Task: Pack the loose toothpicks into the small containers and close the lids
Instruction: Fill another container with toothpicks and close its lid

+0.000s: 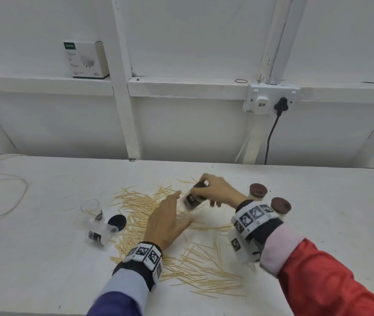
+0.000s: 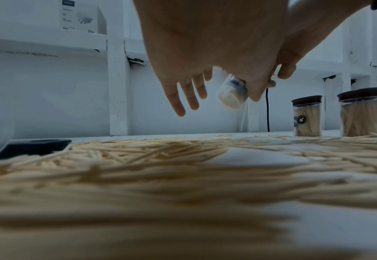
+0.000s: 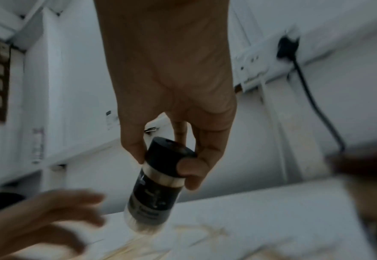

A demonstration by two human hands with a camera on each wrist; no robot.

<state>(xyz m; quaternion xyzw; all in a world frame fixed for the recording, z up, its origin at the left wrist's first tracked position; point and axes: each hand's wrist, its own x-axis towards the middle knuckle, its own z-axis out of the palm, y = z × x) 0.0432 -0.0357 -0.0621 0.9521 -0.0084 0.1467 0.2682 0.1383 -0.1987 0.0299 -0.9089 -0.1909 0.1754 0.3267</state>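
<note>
Clear empty containers [image 1: 94,215] and a black lid [image 1: 117,222] sit left on the worktop [image 1: 44,258]; the left hand [image 1: 167,221] hovers flat, fingers straight, over loose toothpicks [image 1: 136,206]; the right hand [image 1: 215,190] grips a capped, tilted container [image 1: 194,198] above them.

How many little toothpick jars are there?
5: one jar held in the right hand, two brown-lidded jars standing by that wrist, one empty jar upright at left, one empty jar lying beside it. None seems hidden.
</note>
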